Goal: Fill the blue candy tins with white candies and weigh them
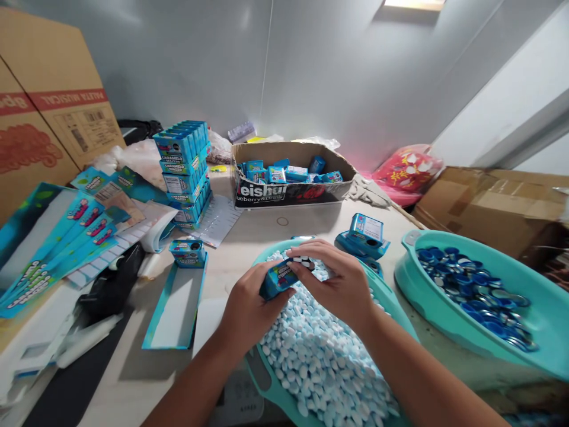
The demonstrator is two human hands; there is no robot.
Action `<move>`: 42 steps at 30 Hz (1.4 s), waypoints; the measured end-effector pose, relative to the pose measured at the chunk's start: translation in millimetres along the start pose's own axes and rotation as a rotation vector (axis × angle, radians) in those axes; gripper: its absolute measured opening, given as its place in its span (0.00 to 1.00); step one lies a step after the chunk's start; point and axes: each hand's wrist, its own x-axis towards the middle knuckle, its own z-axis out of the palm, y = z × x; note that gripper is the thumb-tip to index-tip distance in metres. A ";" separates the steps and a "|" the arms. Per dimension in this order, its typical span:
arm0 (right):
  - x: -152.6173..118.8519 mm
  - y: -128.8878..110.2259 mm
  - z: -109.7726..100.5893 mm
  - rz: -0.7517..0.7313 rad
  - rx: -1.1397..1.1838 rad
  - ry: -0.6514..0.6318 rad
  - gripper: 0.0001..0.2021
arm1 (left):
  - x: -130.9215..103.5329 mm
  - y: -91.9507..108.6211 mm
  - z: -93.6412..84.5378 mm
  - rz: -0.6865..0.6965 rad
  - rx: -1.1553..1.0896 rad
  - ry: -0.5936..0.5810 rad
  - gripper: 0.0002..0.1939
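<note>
Over a teal basin [262,385] of small white and pale-blue candies [324,356], my left hand [249,302] grips a small blue candy tin [280,277], tilted, with its printed label up. My right hand [335,279] curls over the tin's far end, thumb and fingers closed around a few white candies at the opening; exactly how many is hidden. To the left, a shallow tray [175,308] with a blue rim holds one upright blue tin [189,254] at its far end. Several blue tins [367,228] lie just beyond the basin on the right.
A second teal basin [411,237] at right holds blue round lids [475,290]. Behind are an open carton [288,196] of tins and stacked filled trays [184,172]. Flat printed packaging [57,249] lies left, beside a tall cardboard box [57,77]. More cardboard boxes [480,201] stand right.
</note>
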 end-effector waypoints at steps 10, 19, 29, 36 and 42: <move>-1.2 -1.0 -0.3 -0.007 -0.005 -0.023 0.08 | 0.2 -0.6 -0.4 0.028 -0.022 -0.006 0.18; -1.8 -3.0 -1.5 -0.061 0.023 -0.032 0.11 | 0.0 -0.9 0.5 0.016 -0.013 0.002 0.19; -1.0 -4.2 -3.4 -0.109 0.045 -0.036 0.12 | 0.5 0.4 0.5 -0.007 0.008 -0.007 0.19; -7.7 -2.7 -0.7 -0.074 0.043 0.052 0.19 | 0.2 -1.0 1.7 -0.022 0.042 0.013 0.19; -5.7 -3.4 -1.1 -0.065 0.062 0.024 0.16 | 0.2 -0.8 0.8 -0.016 0.033 0.008 0.20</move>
